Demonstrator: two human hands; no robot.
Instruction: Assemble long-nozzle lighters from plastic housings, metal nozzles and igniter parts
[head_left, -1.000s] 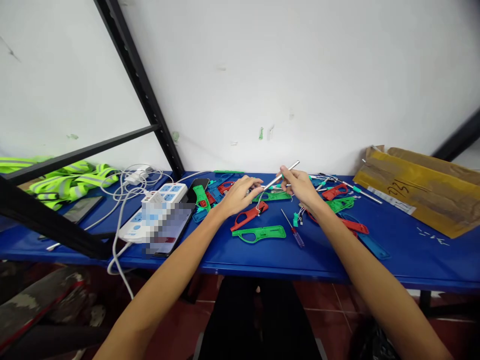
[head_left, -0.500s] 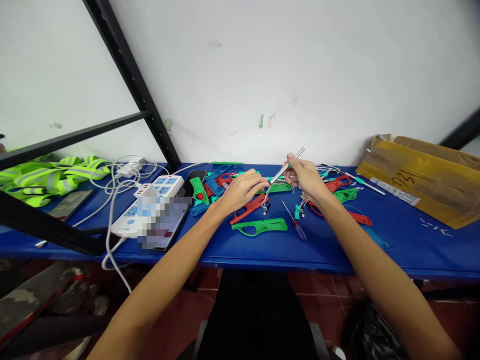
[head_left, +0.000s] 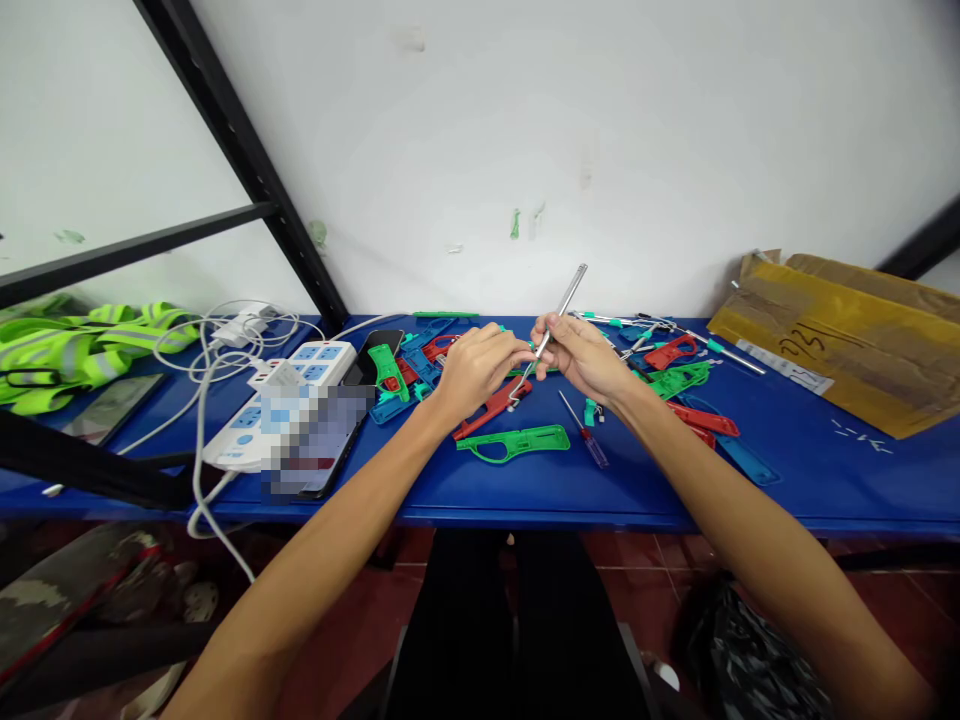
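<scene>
My right hand (head_left: 581, 355) is closed around a thin silver metal tube (head_left: 571, 288), which slants up and away to the right. Pinched fingers of my left hand (head_left: 480, 368) meet the tube's lower end, so both hands almost touch; what lies exactly between the fingertips is partly hidden. Thin white wires (head_left: 517, 388) hang below from that end. Under the hands lie a red plastic handle shell (head_left: 496, 408) and a green handle shell (head_left: 525, 442) with its hollow side up. A screwdriver (head_left: 592, 444) with a clear purple handle rests to their right.
Red, green and blue shells (head_left: 679, 378) and metal tubes with wires lie at right, before a taped cardboard box (head_left: 840, 335). More shells (head_left: 390, 370) lie left, near a white power strip (head_left: 247, 430), a phone (head_left: 341, 450) and cables. A black shelf post (head_left: 247, 150) rises behind.
The right hand has moved left and closer to the left hand, and the tube now stands steeper. The view has shifted slightly.
</scene>
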